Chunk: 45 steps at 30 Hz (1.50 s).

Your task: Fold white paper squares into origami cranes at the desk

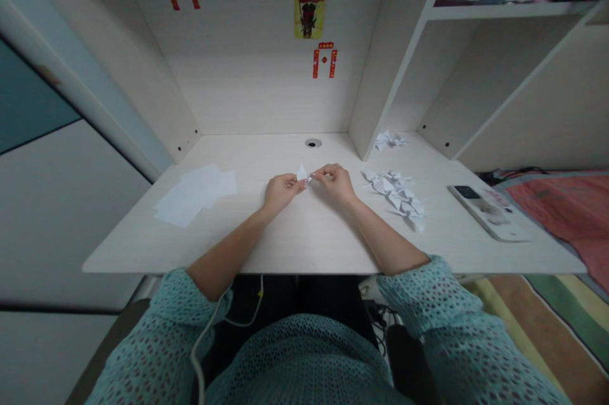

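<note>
My left hand and my right hand meet at the middle of the pale wooden desk. Both pinch a small white folded paper piece between their fingertips, its point sticking up. To the left lies a loose stack of flat white paper sheets. To the right of my right hand sits a pile of several folded white paper pieces.
A phone lies on the desk's right part. A few more folded papers rest in the shelf nook behind the divider. A cable hole is at the back. Stickers hang on the back wall. A bed with a red cover is at the right.
</note>
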{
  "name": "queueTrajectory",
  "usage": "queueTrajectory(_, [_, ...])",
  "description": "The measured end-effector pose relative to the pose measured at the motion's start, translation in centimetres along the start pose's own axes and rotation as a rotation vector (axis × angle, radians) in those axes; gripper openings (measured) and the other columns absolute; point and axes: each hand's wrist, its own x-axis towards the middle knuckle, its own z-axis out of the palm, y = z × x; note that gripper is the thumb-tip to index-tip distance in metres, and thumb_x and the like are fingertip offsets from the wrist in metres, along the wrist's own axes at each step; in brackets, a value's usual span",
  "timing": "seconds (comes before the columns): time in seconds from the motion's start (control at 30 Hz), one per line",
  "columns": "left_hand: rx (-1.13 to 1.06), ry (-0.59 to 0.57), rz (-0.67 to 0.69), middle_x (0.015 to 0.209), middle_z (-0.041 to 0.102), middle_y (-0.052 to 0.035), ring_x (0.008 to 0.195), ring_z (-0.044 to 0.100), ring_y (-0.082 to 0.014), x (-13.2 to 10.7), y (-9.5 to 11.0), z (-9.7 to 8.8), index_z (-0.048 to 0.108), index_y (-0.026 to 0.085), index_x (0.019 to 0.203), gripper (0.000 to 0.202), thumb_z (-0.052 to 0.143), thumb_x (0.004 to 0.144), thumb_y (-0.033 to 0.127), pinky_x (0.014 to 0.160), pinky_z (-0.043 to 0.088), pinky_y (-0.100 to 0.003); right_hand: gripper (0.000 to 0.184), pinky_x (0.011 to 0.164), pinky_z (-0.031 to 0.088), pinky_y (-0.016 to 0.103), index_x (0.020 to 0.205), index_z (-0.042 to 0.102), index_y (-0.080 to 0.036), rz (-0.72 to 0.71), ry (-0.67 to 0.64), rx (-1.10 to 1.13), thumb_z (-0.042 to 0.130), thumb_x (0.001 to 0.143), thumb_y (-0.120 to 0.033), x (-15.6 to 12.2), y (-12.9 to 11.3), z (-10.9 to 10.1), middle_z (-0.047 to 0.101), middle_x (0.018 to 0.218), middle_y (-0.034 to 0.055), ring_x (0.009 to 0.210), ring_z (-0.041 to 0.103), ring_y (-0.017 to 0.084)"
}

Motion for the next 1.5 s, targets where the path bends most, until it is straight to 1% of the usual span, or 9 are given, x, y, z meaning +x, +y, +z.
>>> queueTrajectory(0.23, [-0.07,0.03,-0.049,0.069,0.069,-0.0056,0.065,0.065,-0.0162,0.1,0.2,0.3,0.062,0.017,0.067,0.026,0.067,0.068,0.043,0.065,0.049,-0.027,0.018,0.078,0.04,0.035,0.072,0.071,-0.023,-0.016,-0.026,0.006,0.06,0.076,-0.037,0.1,-0.2,-0.1,0.069,0.076,0.0045,0.082,0.055,0.021])
queueTrajectory(0.43, [0.088,0.036,0.004,0.071,0.069,-0.0043,0.067,0.064,-0.0164,0.1,0.1,-0.2,0.065,0.018,0.073,0.028,0.063,0.071,0.046,0.063,0.046,-0.025,0.032,0.067,0.042,0.029,0.089,0.071,-0.021,0.131,-0.113,0.276,0.06,0.074,-0.047,-0.1,-1.0,0.6,0.07,0.089,0.0046,0.075,0.058,0.017])
queueTrajectory(0.57, [0.261,0.038,0.064,0.074,0.07,-0.0027,0.071,0.064,-0.0171,-0.4,0.5,-0.4,0.067,0.021,0.075,0.026,0.063,0.072,0.046,0.062,0.044,-0.024,0.038,0.062,0.039,0.027,0.084,0.072,-0.018,0.212,-0.21,0.374,0.069,0.064,-0.05,-0.5,-1.2,1.0,0.07,0.079,0.0037,0.066,0.056,0.014])
queueTrajectory(0.67, [0.299,0.071,0.078,0.077,0.07,-0.0023,0.073,0.064,-0.0173,-0.5,0.9,-0.6,0.068,0.022,0.078,0.026,0.066,0.069,0.047,0.064,0.044,-0.025,0.039,0.056,0.036,0.026,0.077,0.072,-0.016,0.25,-0.201,0.385,0.069,0.061,-0.053,-0.5,-0.9,1.0,0.067,0.068,0.0026,0.059,0.052,0.013])
queueTrajectory(0.8, [0.117,0.116,0.087,0.088,0.07,-0.0038,0.08,0.064,-0.0164,0.0,1.3,-1.0,0.067,0.022,0.092,0.031,0.067,0.069,0.043,0.074,0.046,-0.026,0.04,0.052,0.033,0.025,0.076,0.072,-0.017,0.245,-0.172,0.352,0.067,0.062,-0.054,-0.3,-0.5,0.8,0.065,0.064,0.0014,0.055,0.049,0.012])
queueTrajectory(0.97, [-0.132,0.136,0.088,0.095,0.07,-0.0075,0.086,0.063,-0.0164,0.7,1.2,-1.1,0.068,0.016,0.087,0.026,0.06,0.075,0.038,0.08,0.046,-0.028,0.039,0.051,0.033,0.024,0.075,0.071,-0.016,0.204,-0.264,0.31,0.065,0.065,-0.054,-0.6,-0.7,0.8,0.063,0.061,0.0006,0.053,0.047,0.011])
queueTrajectory(1.27, [-0.159,0.152,0.143,0.081,0.07,-0.0047,0.076,0.063,-0.0158,0.6,1.4,-0.9,0.07,0.016,0.077,0.021,0.066,0.07,0.035,0.076,0.048,-0.028,0.042,0.055,0.037,0.023,0.076,0.067,-0.014,0.222,-0.357,0.398,0.065,0.066,-0.054,-0.9,-1.5,1.1,0.062,0.063,0.0029,0.055,0.051,0.011])
queueTrajectory(1.37, [-0.168,0.17,0.139,0.077,0.069,-0.004,0.073,0.063,-0.0151,0.6,1.3,-0.7,0.069,0.016,0.076,0.019,0.066,0.071,0.034,0.074,0.048,-0.028,0.044,0.048,0.029,0.022,0.078,0.068,-0.013,0.241,-0.386,0.381,0.07,0.059,-0.053,-1.1,-1.6,1.0,0.057,0.058,-0.0004,0.049,0.042,0.008])
queueTrajectory(1.5, [-0.192,0.147,0.128,0.076,0.069,-0.0041,0.072,0.063,-0.0147,0.6,1.1,-0.5,0.068,0.015,0.075,0.016,0.064,0.071,0.03,0.073,0.049,-0.027,0.048,0.045,0.019,0.023,0.072,0.07,-0.013,0.25,-0.362,0.232,0.07,0.056,-0.058,-1.3,-1.1,0.9,0.045,0.049,-0.0037,0.046,0.028,0.006])
